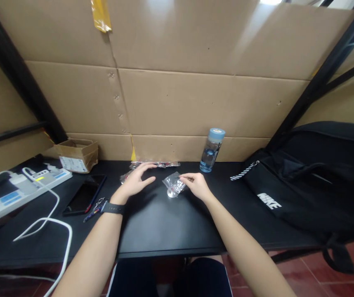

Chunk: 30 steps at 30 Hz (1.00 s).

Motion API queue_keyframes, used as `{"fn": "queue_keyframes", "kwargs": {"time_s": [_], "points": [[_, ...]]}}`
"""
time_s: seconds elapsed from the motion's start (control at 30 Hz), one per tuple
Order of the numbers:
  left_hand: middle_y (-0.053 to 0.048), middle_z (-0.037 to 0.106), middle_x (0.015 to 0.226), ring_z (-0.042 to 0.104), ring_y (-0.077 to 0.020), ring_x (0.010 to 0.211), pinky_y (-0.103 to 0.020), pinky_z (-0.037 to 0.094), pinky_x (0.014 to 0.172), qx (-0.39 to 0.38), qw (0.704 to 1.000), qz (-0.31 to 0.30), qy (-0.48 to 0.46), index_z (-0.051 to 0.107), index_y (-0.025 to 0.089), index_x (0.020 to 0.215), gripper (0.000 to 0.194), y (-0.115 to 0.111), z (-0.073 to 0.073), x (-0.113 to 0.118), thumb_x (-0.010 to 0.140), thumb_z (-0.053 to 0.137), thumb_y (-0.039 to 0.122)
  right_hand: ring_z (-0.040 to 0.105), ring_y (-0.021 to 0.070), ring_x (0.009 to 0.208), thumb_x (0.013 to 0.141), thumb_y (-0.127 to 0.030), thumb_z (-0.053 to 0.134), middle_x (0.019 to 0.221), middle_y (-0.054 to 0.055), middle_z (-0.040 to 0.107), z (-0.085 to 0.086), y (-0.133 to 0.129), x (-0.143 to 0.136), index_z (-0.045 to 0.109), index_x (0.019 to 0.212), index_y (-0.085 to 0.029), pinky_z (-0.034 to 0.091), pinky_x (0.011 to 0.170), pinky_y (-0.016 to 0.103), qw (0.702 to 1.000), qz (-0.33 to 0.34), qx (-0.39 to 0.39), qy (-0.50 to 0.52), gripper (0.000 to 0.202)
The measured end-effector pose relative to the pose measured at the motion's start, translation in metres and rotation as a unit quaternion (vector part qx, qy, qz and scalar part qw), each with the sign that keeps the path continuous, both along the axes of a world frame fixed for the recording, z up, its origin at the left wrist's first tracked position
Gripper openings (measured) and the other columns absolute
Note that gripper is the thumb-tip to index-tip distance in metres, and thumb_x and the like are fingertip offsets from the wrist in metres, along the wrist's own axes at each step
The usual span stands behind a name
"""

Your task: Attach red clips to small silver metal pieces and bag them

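My right hand [196, 185] pinches the upper right edge of a small clear plastic bag [173, 181]. A round, shiny whitish item [172, 193] shows at the bag's lower end, too small to name; I cannot tell whether it lies inside or under the plastic. To the left, my left hand [136, 180] is held open over the table, thumb and fingers apart, with nothing in it. Behind and beside that hand lie more clear plastic packets [169, 164] with small reddish bits, partly hidden by the fingers.
A blue-capped water bottle [211, 150] stands behind my right hand. At right sits a black bag [291, 189]. Leftward on the black table [167, 233] are a phone [86, 194], keys [98, 205], a power strip [25, 194] with white cables, and an open cardboard box [79, 154].
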<state>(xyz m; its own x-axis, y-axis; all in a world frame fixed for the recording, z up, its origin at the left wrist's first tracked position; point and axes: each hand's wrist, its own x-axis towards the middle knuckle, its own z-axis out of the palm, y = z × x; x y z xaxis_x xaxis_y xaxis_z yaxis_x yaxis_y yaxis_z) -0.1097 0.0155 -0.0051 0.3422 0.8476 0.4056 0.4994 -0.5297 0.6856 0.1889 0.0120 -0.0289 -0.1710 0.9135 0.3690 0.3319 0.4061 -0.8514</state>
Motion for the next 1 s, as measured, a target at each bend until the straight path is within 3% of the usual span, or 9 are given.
{"fn": "queue_keyframes", "kwargs": {"time_s": [0.1, 0.2, 0.33, 0.43, 0.6, 0.67, 0.73, 0.87, 1.0], "points": [[-0.012, 0.044, 0.153, 0.062, -0.0265, 0.118, -0.039, 0.052, 0.100, -0.117, 0.973, -0.137, -0.142, 0.065, 0.025, 0.123, 0.037, -0.014, 0.004, 0.040, 0.089, 0.066, 0.038, 0.067, 0.0178, 0.065, 0.084, -0.039, 0.071, 0.079, 0.005, 0.077, -0.001, -0.003, -0.005, 0.079, 0.100, -0.018, 0.053, 0.065, 0.029, 0.999, 0.038, -0.007, -0.027, 0.028], [-0.013, 0.046, 0.150, 0.068, -0.0202, 0.095, -0.034, 0.057, 0.083, -0.145, 0.966, -0.182, -0.114, 0.070, 0.022, 0.110, 0.029, -0.019, 0.001, 0.054, 0.084, 0.073, 0.035, 0.064, 0.0151, 0.061, 0.086, -0.040, 0.070, 0.075, 0.003, 0.074, -0.002, -0.004, -0.010, 0.076, 0.106, -0.017, 0.051, 0.062, 0.026, 0.998, 0.060, -0.022, -0.017, 0.030], [-0.012, 0.064, 0.127, 0.065, -0.0260, 0.104, -0.036, 0.055, 0.084, -0.062, 0.996, -0.066, -0.018, 0.076, 0.021, 0.088, 0.020, -0.005, -0.008, 0.038, 0.090, 0.060, 0.032, 0.067, 0.0170, 0.079, 0.089, -0.034, 0.066, 0.096, 0.006, 0.073, -0.001, -0.005, -0.008, 0.072, 0.110, -0.019, 0.053, 0.072, 0.029, 0.996, 0.027, 0.031, -0.075, 0.027], [-0.015, 0.067, 0.119, 0.062, -0.0331, 0.113, -0.047, 0.047, 0.102, -0.033, 0.993, 0.054, 0.095, 0.075, 0.020, 0.105, 0.026, 0.007, -0.021, 0.021, 0.085, 0.064, 0.033, 0.065, 0.0211, 0.102, 0.081, -0.026, 0.076, 0.117, 0.009, 0.069, 0.000, -0.006, -0.004, 0.069, 0.119, -0.022, 0.051, 0.089, 0.035, 0.980, 0.074, 0.084, -0.165, 0.039], [-0.017, 0.033, 0.161, 0.021, -0.0483, 0.148, -0.071, 0.020, 0.112, -0.044, 0.952, 0.174, 0.247, 0.065, 0.026, 0.129, 0.054, 0.009, -0.034, 0.010, 0.079, 0.072, 0.045, 0.066, 0.0201, 0.095, 0.088, -0.020, 0.070, 0.103, 0.007, 0.071, -0.003, -0.005, -0.006, 0.074, 0.113, -0.022, 0.050, 0.090, 0.036, 0.965, 0.100, 0.079, -0.231, 0.025], [-0.014, 0.024, 0.166, 0.013, -0.0454, 0.152, -0.069, 0.014, 0.115, -0.007, 0.953, 0.169, 0.250, 0.063, 0.026, 0.130, 0.055, 0.007, -0.032, 0.011, 0.079, 0.073, 0.043, 0.065, 0.0198, 0.095, 0.090, -0.020, 0.069, 0.103, 0.007, 0.070, -0.004, -0.006, -0.009, 0.074, 0.115, -0.024, 0.050, 0.090, 0.036, 0.961, 0.097, 0.092, -0.241, 0.026], [-0.012, 0.031, 0.164, 0.016, -0.0408, 0.152, -0.064, 0.012, 0.118, 0.024, 0.960, 0.131, 0.245, 0.065, 0.027, 0.126, 0.047, 0.006, -0.029, 0.015, 0.080, 0.071, 0.037, 0.063, 0.0200, 0.098, 0.092, -0.020, 0.067, 0.106, 0.007, 0.067, -0.003, -0.008, -0.011, 0.073, 0.119, -0.027, 0.049, 0.094, 0.036, 0.955, 0.107, 0.115, -0.251, 0.029], [-0.012, 0.057, 0.145, 0.044, -0.0349, 0.140, -0.054, 0.026, 0.117, -0.005, 0.972, 0.044, 0.230, 0.067, 0.028, 0.124, 0.036, 0.003, -0.029, 0.027, 0.089, 0.061, 0.035, 0.062, 0.0192, 0.094, 0.094, -0.023, 0.065, 0.100, 0.006, 0.066, 0.003, -0.013, -0.013, 0.076, 0.114, -0.028, 0.049, 0.092, 0.034, 0.942, 0.151, 0.126, -0.272, 0.024], [-0.011, 0.059, 0.143, 0.053, -0.0322, 0.132, -0.048, 0.034, 0.111, -0.018, 0.973, 0.036, 0.229, 0.064, 0.029, 0.130, 0.038, 0.000, -0.033, 0.034, 0.094, 0.054, 0.036, 0.064, 0.0175, 0.089, 0.094, -0.024, 0.066, 0.097, 0.005, 0.067, 0.006, -0.015, -0.014, 0.076, 0.113, -0.027, 0.051, 0.085, 0.028, 0.941, 0.174, 0.106, -0.269, 0.022]]}}
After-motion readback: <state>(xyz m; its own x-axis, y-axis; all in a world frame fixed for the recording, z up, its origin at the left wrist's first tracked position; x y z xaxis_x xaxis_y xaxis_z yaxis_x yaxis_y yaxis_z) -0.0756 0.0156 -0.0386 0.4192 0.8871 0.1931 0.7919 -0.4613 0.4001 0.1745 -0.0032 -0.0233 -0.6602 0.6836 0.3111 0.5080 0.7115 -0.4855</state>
